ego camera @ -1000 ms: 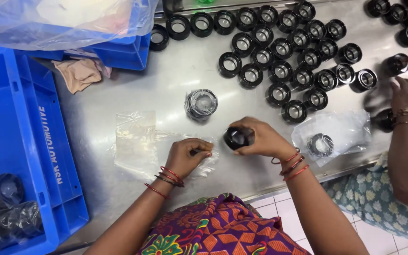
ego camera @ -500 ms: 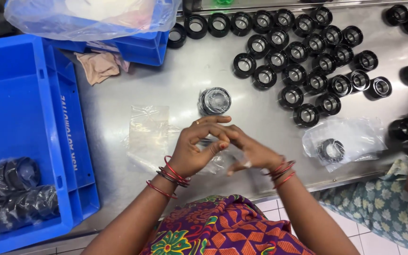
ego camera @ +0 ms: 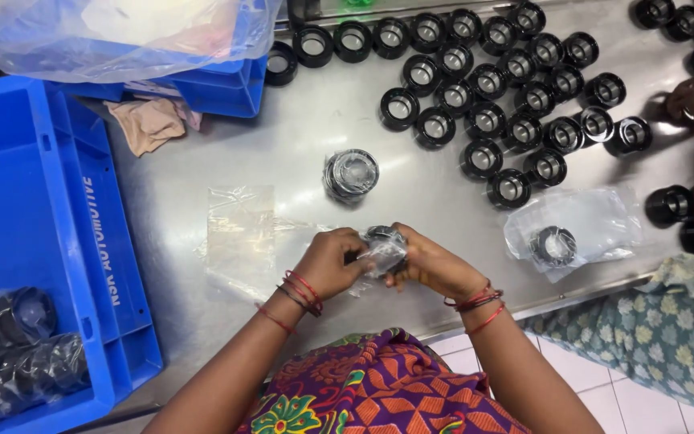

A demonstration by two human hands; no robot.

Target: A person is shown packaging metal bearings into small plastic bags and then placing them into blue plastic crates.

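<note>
The black ring (ego camera: pixel 382 245) is half hidden by fingers (ego camera: pixel 363 255) and clear film; the blue crate (ego camera: pixel 34 241) is cut off at the left edge.

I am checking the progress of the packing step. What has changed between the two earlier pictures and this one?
A second ago the right hand held a bare black ring alone; the left hand has since joined it, and both now grip the ring inside a clear plastic bag. The wrapped ring on the steel table, the empty bags and the blue crate stayed put.
</note>
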